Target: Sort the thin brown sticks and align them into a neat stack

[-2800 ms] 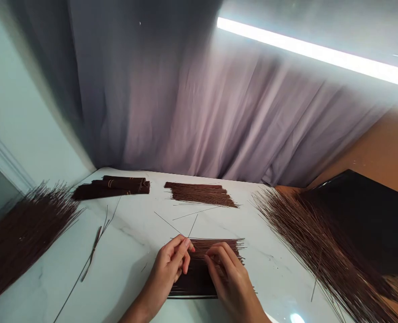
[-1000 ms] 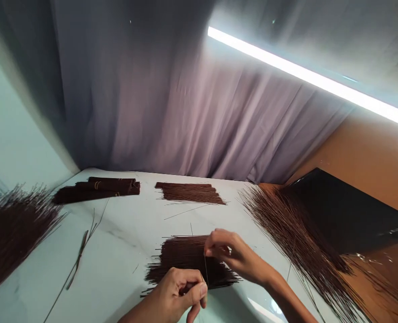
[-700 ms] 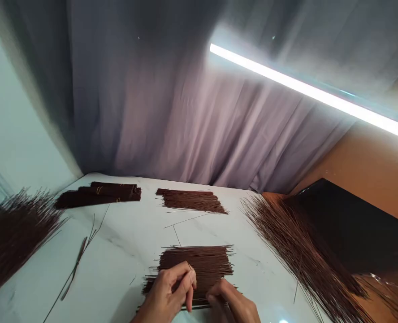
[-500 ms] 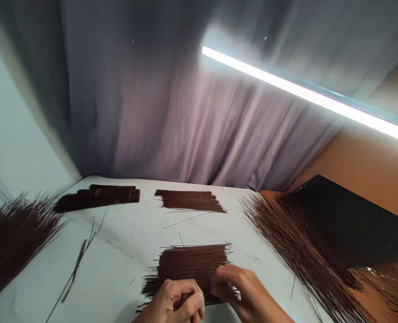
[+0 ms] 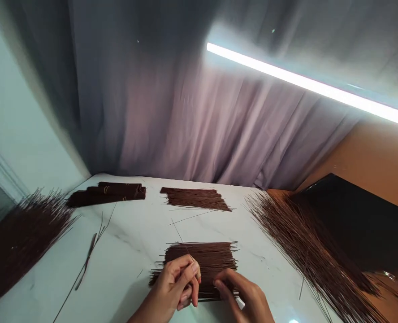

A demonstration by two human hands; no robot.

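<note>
A flat mat-like bundle of thin dark brown sticks [image 5: 215, 255] lies crosswise on the white table in front of me. My left hand [image 5: 179, 282] is over its left part, fingers curled and thumb against the forefinger. A single thin brown stick [image 5: 177, 229] slants up and away from that pinch. My right hand [image 5: 242, 289] is at the bundle's lower right, thumb and forefinger pinched together. Whatever is between those fingertips is too small to make out. A small whitish bit shows beneath the right hand.
Behind lies another row of sticks [image 5: 195, 198]. Tied dark rolls [image 5: 108, 194] are at the back left. Long loose stems are heaped at left [image 5: 24, 242] and right [image 5: 306, 251], the latter beside a black sheet [image 5: 356, 229]. A thin tied bunch [image 5: 88, 258] lies left of centre.
My left hand has risen away from me over the bundle, and the thin stick at it reaches farther up. My right hand has shifted slightly right and down. The whole view has swung a little.
</note>
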